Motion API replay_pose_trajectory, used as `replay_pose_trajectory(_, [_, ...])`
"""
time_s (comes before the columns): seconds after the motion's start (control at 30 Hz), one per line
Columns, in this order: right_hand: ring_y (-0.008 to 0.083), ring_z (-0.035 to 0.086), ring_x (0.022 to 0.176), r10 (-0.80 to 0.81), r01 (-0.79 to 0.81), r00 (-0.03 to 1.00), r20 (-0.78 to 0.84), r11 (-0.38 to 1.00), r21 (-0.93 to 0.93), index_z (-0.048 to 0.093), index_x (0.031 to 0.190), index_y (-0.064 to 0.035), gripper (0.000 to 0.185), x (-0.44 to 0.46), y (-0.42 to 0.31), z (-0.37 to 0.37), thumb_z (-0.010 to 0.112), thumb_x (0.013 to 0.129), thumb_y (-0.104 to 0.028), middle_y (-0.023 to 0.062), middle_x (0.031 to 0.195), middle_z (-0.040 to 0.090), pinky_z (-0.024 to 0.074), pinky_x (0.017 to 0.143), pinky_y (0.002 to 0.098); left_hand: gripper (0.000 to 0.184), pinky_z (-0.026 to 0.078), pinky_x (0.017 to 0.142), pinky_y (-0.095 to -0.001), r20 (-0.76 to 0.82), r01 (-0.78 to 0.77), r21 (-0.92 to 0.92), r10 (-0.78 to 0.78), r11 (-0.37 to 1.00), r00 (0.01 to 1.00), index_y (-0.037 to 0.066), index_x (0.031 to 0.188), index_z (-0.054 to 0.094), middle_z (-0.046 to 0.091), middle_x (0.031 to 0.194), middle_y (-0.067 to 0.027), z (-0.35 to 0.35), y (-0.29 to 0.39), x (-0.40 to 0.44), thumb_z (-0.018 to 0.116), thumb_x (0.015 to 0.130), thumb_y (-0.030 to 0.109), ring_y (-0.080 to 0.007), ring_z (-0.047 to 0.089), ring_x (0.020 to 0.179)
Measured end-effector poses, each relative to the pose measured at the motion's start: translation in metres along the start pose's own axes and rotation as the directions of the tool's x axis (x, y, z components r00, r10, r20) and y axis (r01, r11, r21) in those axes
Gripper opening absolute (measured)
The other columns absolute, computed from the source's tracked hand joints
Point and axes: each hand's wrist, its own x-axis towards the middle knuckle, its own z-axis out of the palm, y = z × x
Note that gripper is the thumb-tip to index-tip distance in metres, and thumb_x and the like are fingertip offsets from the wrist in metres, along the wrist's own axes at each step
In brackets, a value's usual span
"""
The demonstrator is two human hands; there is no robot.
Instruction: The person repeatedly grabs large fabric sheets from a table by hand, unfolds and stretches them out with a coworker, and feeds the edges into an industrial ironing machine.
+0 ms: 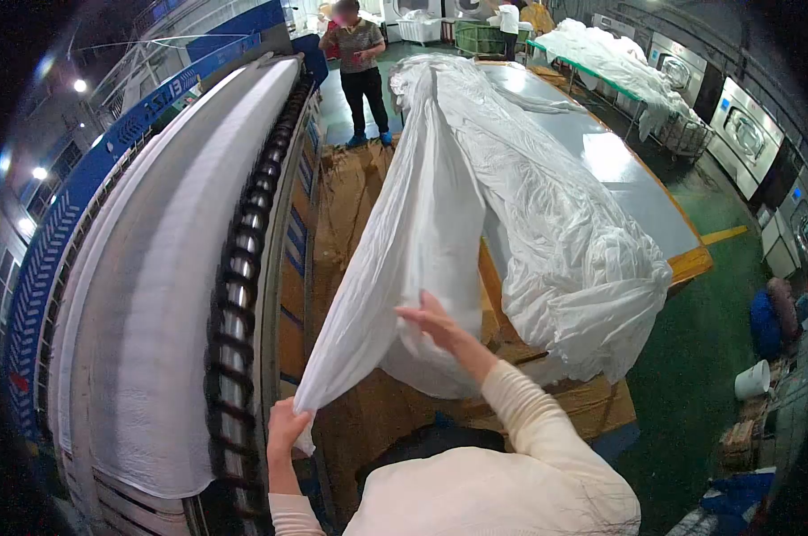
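Observation:
A long white sheet (431,214) stretches from the far end of the table down toward me, hanging in folds. My left hand (288,424) is closed around a gathered corner of it, beside the machine's front edge. Against the sheet's middle is my right hand (431,320), with its index finger and thumb apart and nothing visibly gripped. To the right, a big heap of crumpled white fabric (591,277) lies on the table and droops over its near end.
A long ironing machine (238,313) with a spiral roller runs along the left, white cloth (171,295) spread on it. A person (361,67) stands at the far end. The table (636,170) has an orange edge. A white bucket (752,381) stands right.

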Motion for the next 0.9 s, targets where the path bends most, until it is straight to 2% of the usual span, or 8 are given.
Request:
replay_pose_trajectory(0.03, [0.0213, 0.057, 0.089, -0.099, 0.104, 0.994, -0.055, 0.988, 0.11, 0.047, 0.114, 0.0029, 0.061, -0.001, -0.004, 0.021, 0.073, 0.072, -0.034, 0.0096, 0.099, 0.057, 0.0476, 0.076, 0.0316, 0.031, 0.049, 0.066, -0.0375, -0.042, 0.023, 0.01, -0.023, 1.0, 0.999, 0.0, 0.09, 0.065, 0.064, 0.076, -0.0197, -0.004, 0.0, -0.002, 0.059, 0.065, 0.018, -0.0318, 0.065, 0.075])
replay_pose_trajectory(0.13, [0.026, 0.051, 0.105, 0.018, -0.078, 0.996, 0.09, 0.687, 0.722, 0.035, 0.129, 0.0013, 0.072, -0.01, -0.035, 0.037, 0.072, 0.074, -0.028, 0.015, 0.119, 0.049, 0.043, 0.09, 0.0385, 0.028, 0.048, 0.065, -0.0392, -0.15, 0.052, -0.016, -0.054, 0.999, 0.987, -0.003, 0.085, 0.063, 0.062, 0.072, -0.0209, -0.026, 0.021, -0.01, 0.053, 0.065, 0.013, -0.0335, 0.064, 0.072])
replay_pose_trajectory(0.37, [0.0163, 0.056, 0.083, 0.228, -0.193, 0.971, -0.072, 0.925, 0.326, 0.052, 0.108, -0.001, 0.035, -0.021, 0.155, 0.01, 0.066, 0.077, -0.01, 0.004, 0.092, 0.058, 0.0458, 0.073, 0.0288, 0.028, 0.048, 0.063, -0.0411, -0.283, -0.076, -0.059, 0.057, 0.995, 0.958, -0.004, 0.095, 0.056, 0.062, 0.076, -0.0216, -0.001, 0.01, -0.024, 0.045, 0.073, 0.008, -0.0352, 0.063, 0.067])
replay_pose_trajectory(0.43, [0.0166, 0.056, 0.085, 0.349, -0.296, 0.931, -0.107, 0.894, 0.337, 0.052, 0.109, -0.0014, 0.036, -0.042, 0.168, -0.008, 0.065, 0.076, -0.007, 0.006, 0.097, 0.059, 0.0455, 0.073, 0.0287, 0.028, 0.049, 0.061, -0.0413, -0.105, 0.149, -0.301, -0.188, 0.942, 0.976, -0.003, 0.101, 0.053, 0.062, 0.075, -0.0215, 0.019, 0.025, -0.03, 0.044, 0.077, 0.01, -0.033, 0.063, 0.064])
replay_pose_trajectory(0.53, [0.016, 0.057, 0.086, 0.391, -0.36, 0.903, -0.176, 0.914, 0.187, 0.052, 0.115, -0.0027, 0.039, -0.048, 0.219, -0.018, 0.064, 0.078, -0.007, 0.0056, 0.098, 0.059, 0.0459, 0.074, 0.0287, 0.028, 0.049, 0.058, -0.0412, -0.037, 0.218, -0.213, -0.23, 0.953, 0.972, -0.001, 0.105, 0.047, 0.061, 0.072, -0.0227, 0.048, 0.024, -0.032, 0.043, 0.08, 0.012, -0.0312, 0.064, 0.061])
replay_pose_trajectory(0.67, [0.0124, 0.056, 0.079, 0.399, -0.406, 0.913, 0.086, 0.861, 0.306, 0.05, 0.121, -0.0048, 0.036, -0.077, 0.09, -0.014, 0.056, 0.088, -0.019, 0.0004, 0.089, 0.058, 0.046, 0.073, 0.0265, 0.027, 0.046, 0.069, -0.0509, -0.072, 0.134, -0.154, -0.146, 0.979, 0.987, 0.0, 0.103, 0.045, 0.06, 0.081, -0.028, 0.078, 0.005, -0.024, 0.041, 0.081, 0.015, -0.044, 0.059, 0.077])
replay_pose_trajectory(0.77, [0.007, 0.051, 0.07, -0.099, -0.177, 0.916, 0.39, 0.771, 0.611, 0.051, 0.119, -0.0032, 0.039, -0.09, -0.044, -0.006, 0.053, 0.091, -0.03, -0.0012, 0.077, 0.049, 0.0377, 0.058, 0.0199, 0.024, 0.044, 0.071, -0.0539, -0.037, 0.061, -0.086, -0.064, 0.994, 0.997, 0.001, 0.1, 0.044, 0.059, 0.083, -0.0298, 0.084, 0.02, -0.024, 0.042, 0.082, 0.017, -0.0477, 0.057, 0.08])
replay_pose_trajectory(0.9, [0.0056, 0.044, 0.047, -0.784, -0.221, 0.475, 0.4, 0.334, 0.916, 0.05, 0.112, 0.0116, 0.05, -0.127, -0.179, -0.011, 0.06, 0.086, -0.03, -0.0016, 0.063, 0.049, 0.0326, 0.04, 0.024, 0.019, 0.044, 0.07, -0.0539, 0.044, 0.063, -0.006, -0.063, 0.998, 0.997, 0.002, 0.095, 0.042, 0.058, 0.082, -0.0297, 0.086, 0.045, -0.02, 0.042, 0.084, 0.018, -0.0479, 0.056, 0.08])
